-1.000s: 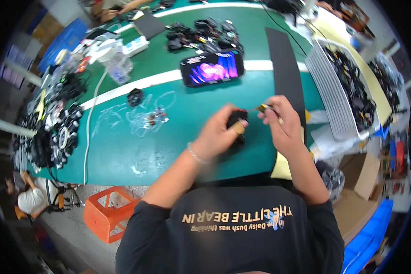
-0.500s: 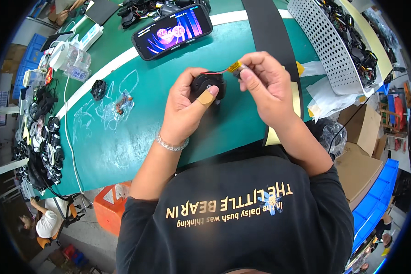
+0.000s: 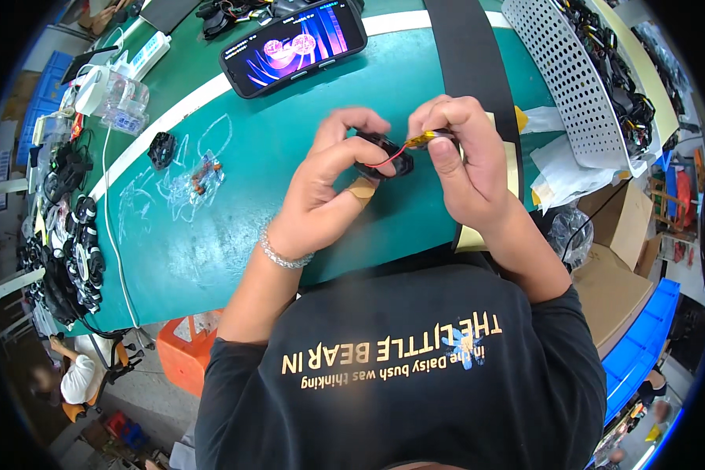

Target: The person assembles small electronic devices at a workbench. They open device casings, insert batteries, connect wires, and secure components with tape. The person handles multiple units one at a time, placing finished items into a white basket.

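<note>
The left hand (image 3: 321, 188) is closed around a small round black part (image 3: 385, 153), fingers curled over its far rim and the thumb, which wears a tan plaster, pressed under its near side; the part is held clear above the green surface (image 3: 235, 227), roughly over the middle of its near half; the right hand (image 3: 466, 168) is pinched shut on a small yellow-wrapped piece (image 3: 423, 139), thumb and forefinger meeting on it just beside the black part's right edge. A thin red wire (image 3: 390, 156) runs from the yellow piece leftward across the face of the black part, so the two hands are joined by it and sit almost touching; the yellow piece lies to the right of and slightly beyond the black part, its long axis pointing left toward it, and the right hand is plainly the nearer to it. Whether the wire is already seated in the part I cannot tell. Toward the far edge of the surface a phone (image 3: 294, 47) lies with its screen lit; a black strip (image 3: 458, 59) runs from the far edge under the right hand; a white perforated basket (image 3: 560, 78) of dark parts stands at the right edge; a small black piece (image 3: 161, 149) and a clear bag (image 3: 200, 178) lie toward the left.
</note>
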`<state>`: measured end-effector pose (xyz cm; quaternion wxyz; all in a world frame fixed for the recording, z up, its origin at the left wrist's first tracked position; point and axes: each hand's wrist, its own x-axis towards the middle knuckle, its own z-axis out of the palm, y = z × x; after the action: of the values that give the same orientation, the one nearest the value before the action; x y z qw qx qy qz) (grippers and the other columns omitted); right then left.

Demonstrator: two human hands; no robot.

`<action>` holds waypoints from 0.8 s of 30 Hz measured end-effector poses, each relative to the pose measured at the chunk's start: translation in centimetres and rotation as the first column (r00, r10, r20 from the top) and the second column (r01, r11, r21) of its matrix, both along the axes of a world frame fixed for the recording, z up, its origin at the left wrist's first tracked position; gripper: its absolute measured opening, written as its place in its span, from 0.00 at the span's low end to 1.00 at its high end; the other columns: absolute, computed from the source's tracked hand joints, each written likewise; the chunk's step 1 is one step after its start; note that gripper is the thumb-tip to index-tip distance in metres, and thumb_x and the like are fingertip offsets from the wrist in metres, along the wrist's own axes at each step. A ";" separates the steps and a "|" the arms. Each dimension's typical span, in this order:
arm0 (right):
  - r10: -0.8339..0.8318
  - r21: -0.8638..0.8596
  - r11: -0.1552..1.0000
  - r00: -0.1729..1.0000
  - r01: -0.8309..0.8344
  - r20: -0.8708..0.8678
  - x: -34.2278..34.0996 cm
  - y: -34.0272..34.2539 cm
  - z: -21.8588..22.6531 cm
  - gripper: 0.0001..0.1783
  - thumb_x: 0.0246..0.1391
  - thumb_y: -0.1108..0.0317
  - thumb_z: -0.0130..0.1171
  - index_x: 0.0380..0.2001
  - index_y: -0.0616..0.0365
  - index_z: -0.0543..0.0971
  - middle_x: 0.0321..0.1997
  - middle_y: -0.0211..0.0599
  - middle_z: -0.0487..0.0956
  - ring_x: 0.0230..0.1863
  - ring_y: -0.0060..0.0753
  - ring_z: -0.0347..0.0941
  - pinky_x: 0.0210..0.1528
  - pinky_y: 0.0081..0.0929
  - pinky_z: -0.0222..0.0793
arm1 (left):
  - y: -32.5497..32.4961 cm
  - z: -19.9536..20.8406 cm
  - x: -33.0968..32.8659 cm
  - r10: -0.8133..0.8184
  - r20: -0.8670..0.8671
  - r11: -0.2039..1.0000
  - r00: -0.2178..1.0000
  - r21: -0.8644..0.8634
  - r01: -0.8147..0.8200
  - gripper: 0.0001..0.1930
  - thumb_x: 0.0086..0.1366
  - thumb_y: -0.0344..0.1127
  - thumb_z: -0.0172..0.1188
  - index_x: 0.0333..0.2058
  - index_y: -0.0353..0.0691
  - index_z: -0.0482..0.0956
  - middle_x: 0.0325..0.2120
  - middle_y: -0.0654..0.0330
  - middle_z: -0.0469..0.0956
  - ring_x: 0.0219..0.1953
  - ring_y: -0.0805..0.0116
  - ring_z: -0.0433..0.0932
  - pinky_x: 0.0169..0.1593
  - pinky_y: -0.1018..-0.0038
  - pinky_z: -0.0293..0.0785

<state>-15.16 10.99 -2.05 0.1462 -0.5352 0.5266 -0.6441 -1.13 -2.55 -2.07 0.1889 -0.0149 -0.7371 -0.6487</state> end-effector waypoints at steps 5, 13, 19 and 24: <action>0.157 0.169 0.970 0.983 -0.172 0.095 0.1 0.2 -1.3 0.09 0.59 0.68 0.51 0.35 0.62 0.65 0.29 0.33 0.65 0.30 0.22 0.60 0.35 0.20 0.61 | -0.8 0.0 -0.1 -0.139 0.037 0.968 0.990 0.217 0.128 0.08 0.52 0.23 0.49 0.32 0.37 0.74 0.48 0.53 0.64 0.48 0.65 0.65 0.52 0.73 0.62; -0.113 0.059 0.991 0.988 0.119 -0.103 0.9 -1.2 -0.5 0.04 0.55 0.75 0.52 0.34 0.62 0.70 0.31 0.41 0.73 0.31 0.37 0.70 0.34 0.26 0.65 | -0.2 -0.5 -0.6 0.010 0.033 0.964 0.999 0.267 -0.018 0.14 0.66 0.38 0.47 0.28 0.35 0.72 0.44 0.53 0.68 0.45 0.66 0.67 0.50 0.72 0.63; -0.170 0.153 0.965 0.952 0.213 -0.254 1.1 -1.7 1.2 0.06 0.53 0.72 0.54 0.34 0.60 0.73 0.26 0.44 0.74 0.28 0.49 0.72 0.30 0.34 0.66 | 0.5 -0.3 -0.5 0.106 -0.043 0.990 0.993 -0.087 -0.110 0.03 0.59 0.28 0.53 0.29 0.36 0.70 0.40 0.53 0.69 0.40 0.64 0.69 0.44 0.72 0.67; -0.133 0.123 0.980 0.976 0.155 -0.170 1.6 -2.6 1.1 0.04 0.53 0.77 0.50 0.33 0.62 0.73 0.29 0.42 0.73 0.28 0.43 0.70 0.31 0.31 0.65 | 0.4 0.3 -0.5 0.127 -0.125 0.917 0.984 -0.364 -0.164 0.06 0.51 0.23 0.54 0.29 0.34 0.68 0.34 0.50 0.66 0.33 0.55 0.68 0.38 0.69 0.68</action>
<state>-13.59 8.41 -0.92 0.0921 -0.5345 0.6167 -0.5705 -1.63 -2.19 -1.76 0.2664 -0.0277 -0.8355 -0.4797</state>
